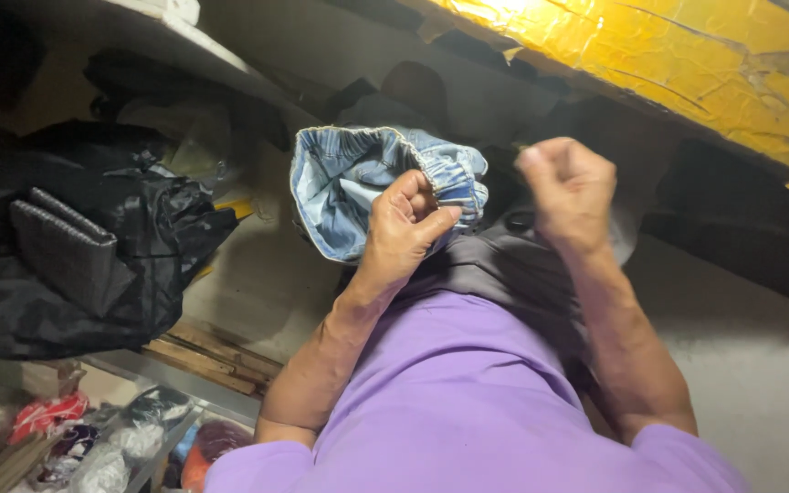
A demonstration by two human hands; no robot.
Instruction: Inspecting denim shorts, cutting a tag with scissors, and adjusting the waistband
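Head view: left hand (404,228) grips one denim garment (358,183).

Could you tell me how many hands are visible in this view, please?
2: the left hand pinches the elastic hem of the denim garment; the right hand is a raised fist beside it.

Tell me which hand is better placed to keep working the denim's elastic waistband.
Left, probably. The left hand already pinches the gathered waistband of the denim garment; the right hand is a closed fist beside it, apart from the fabric.
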